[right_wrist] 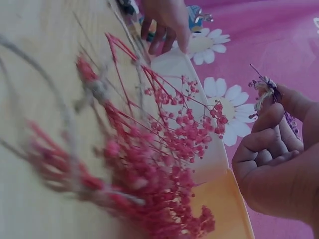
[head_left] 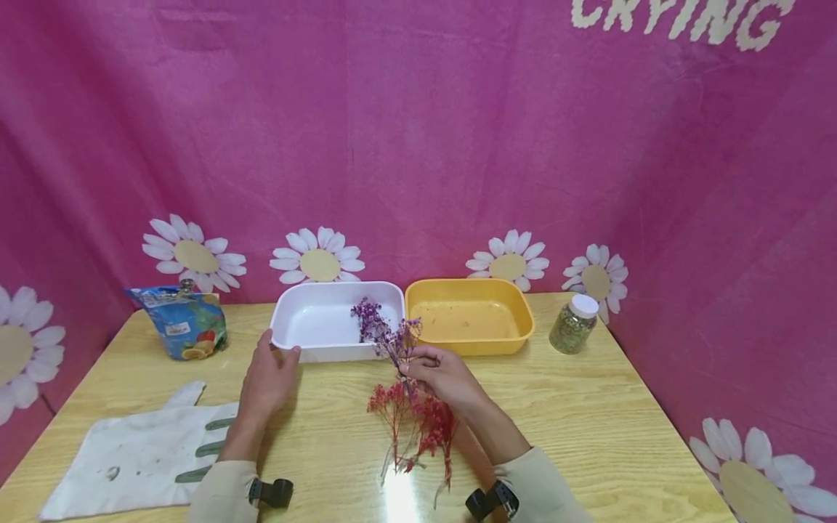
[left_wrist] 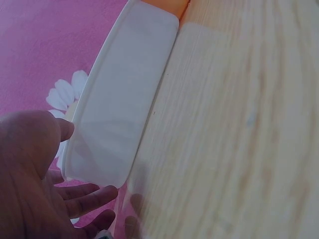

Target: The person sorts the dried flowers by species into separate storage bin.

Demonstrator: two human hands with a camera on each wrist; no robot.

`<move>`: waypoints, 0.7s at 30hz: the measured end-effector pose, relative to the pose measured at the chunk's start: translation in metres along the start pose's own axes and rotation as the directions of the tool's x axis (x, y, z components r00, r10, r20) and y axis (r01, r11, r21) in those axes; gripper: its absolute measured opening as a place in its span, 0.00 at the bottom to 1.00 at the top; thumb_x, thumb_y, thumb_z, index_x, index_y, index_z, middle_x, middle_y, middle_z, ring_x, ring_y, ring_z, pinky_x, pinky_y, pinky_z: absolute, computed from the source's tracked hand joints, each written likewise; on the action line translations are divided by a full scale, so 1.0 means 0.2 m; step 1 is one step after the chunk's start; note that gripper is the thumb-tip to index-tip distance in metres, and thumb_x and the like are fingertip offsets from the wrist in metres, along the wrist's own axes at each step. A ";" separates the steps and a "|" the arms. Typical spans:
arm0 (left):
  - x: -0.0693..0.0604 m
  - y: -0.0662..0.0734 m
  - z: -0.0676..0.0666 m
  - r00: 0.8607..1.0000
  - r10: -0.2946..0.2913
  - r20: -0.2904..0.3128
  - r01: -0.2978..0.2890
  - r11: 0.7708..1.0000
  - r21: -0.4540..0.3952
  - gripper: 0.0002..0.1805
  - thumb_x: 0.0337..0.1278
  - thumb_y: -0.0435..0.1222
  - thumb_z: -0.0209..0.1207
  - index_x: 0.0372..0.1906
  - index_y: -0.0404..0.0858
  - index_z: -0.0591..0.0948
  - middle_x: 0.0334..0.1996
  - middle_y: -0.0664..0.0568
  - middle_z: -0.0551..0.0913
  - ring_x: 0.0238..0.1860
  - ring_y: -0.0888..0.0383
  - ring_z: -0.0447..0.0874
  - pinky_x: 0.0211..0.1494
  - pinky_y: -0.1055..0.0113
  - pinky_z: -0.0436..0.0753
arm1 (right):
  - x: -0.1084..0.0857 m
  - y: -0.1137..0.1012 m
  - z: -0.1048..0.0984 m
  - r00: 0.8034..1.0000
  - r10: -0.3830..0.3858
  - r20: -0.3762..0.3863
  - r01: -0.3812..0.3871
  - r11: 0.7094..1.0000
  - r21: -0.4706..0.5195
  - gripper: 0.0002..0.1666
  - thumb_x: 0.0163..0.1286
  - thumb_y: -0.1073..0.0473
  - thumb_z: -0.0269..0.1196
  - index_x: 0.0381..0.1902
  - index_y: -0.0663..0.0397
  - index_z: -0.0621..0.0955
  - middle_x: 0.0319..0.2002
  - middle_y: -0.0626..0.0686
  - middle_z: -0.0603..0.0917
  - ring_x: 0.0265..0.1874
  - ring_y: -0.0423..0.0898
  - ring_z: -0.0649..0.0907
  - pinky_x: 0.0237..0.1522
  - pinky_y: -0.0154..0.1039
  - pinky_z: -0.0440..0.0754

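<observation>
My right hand (head_left: 445, 374) pinches a tied sprig of purple dried flowers (head_left: 400, 341) between thumb and fingertips. Its flower heads reach over the front rim of a white plastic bin (head_left: 307, 354), where more purple dried flowers (head_left: 368, 319) lie at the right end. At the bin's left front corner, my left hand (head_left: 268, 381) touches the bin with thumb and loosely extended fingers. Bunches of red dried flowers (head_left: 437, 425) with tied stems are on the table below my right hand; they appear large and partly blurred in the right wrist view.
A yellow bin (head_left: 471, 347) adjoins the white one on the right. Farther right stands a white-lidded jar (head_left: 572, 327). On the left are a blue clipped pouch (head_left: 186, 323) and a whitish glove-shaped cloth (head_left: 134, 461). A pink curtain (head_left: 418, 145) hangs behind the wooden table (head_left: 588, 443).
</observation>
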State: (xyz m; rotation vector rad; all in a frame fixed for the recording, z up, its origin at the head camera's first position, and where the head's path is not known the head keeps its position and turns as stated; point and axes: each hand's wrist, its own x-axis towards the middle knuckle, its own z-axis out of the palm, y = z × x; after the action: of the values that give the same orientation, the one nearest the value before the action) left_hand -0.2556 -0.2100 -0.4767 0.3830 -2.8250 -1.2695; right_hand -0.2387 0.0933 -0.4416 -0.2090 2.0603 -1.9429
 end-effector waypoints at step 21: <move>0.00 0.00 0.00 1.000 0.022 -0.009 -0.022 1.000 -0.001 0.42 0.71 0.52 0.43 0.77 0.36 0.40 0.73 0.33 0.56 0.73 0.35 0.55 0.72 0.39 0.57 | 0.43 -0.18 0.07 0.989 -0.029 -0.146 -0.011 0.964 -0.267 0.17 0.59 0.61 0.68 0.45 0.62 0.80 0.30 0.55 0.87 0.23 0.42 0.79 0.33 0.39 0.81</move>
State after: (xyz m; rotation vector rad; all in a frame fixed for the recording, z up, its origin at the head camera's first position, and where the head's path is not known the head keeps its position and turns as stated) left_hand -0.2551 -0.2101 -0.4764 0.3550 -2.8127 -1.2623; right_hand -0.3193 0.0518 -0.4167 -0.1350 2.4216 -1.7256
